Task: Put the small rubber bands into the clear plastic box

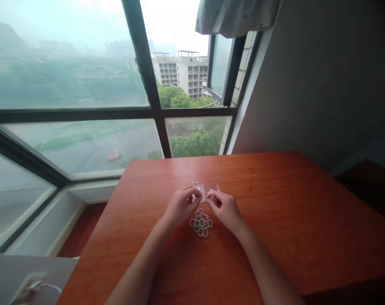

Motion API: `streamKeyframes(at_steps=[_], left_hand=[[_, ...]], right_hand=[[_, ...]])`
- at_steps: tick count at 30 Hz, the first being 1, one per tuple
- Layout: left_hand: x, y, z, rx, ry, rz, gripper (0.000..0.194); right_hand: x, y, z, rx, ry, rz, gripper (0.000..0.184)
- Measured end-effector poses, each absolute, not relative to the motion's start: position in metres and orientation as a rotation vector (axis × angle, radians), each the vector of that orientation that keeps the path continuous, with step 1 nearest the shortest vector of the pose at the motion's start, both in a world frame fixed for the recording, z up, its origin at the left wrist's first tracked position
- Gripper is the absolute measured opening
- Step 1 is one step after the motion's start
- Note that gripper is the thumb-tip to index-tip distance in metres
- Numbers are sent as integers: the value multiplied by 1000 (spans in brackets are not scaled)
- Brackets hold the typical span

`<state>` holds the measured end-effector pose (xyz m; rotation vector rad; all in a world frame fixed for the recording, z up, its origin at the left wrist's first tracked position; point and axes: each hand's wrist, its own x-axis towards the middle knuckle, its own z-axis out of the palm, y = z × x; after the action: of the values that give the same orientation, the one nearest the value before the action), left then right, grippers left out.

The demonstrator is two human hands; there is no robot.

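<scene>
- 2 hands, both mine, over the table's middle: L hand [182,206] & R hand [226,209], bare, close together but apart.
- L fingers: thumb & forefinger curled in nearly tip to tip, at the box's near L side; can't tell if they've hold of anything.
- R fingers: thumb & forefinger bent toward each other, small gap at most, by the box's near R side; grip on anything unclear.
- 1 clear, colourless plastic box [215,187], rectangular, open, 2 parts side by side, flat on the table just beyond my fingertips, partly hidden by them.
- 1 loose pile of small, round, pale grey rings [201,232], approx. a dozen or more; overlap, so no exact count. Lies nearer me than the box, between my wrists, apart from both hands.
- Surface: 1 reddish-brown wood table [268,190], smooth, w/ a pale sheen nr the far edge.
- Room: dark-framed window [159,113] past the table, several panes, L ones hazy, 1 upper R sash swung open.
- 1 grey curtain [238,19] at top; plain, shadowed wall [319,93] on R.
- Outside: pale multi-storey bldgs [194,76] & green trees [197,144].
- Bottom L: 1 white plug [36,286] w/ white cord in a wall socket; reddish floor [84,228] beside the table.
</scene>
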<state>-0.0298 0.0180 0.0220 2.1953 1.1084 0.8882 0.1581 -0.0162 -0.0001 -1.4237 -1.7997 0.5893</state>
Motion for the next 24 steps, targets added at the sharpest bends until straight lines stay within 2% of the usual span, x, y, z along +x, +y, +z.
streamKeyframes(at_steps=[4,11,24], left_hand=[[-46,27,21,2172,1230,940,10],[-61,34,21,2241,1304,828,10],[-57,32,17,2264,1390,822,10]], right_hand=[[155,-17,-3,-1503,-1901,608,8],[150,-21,-2,-1527,-2026,659,5],[152,-20,-3,-1584,-2068,601,8]])
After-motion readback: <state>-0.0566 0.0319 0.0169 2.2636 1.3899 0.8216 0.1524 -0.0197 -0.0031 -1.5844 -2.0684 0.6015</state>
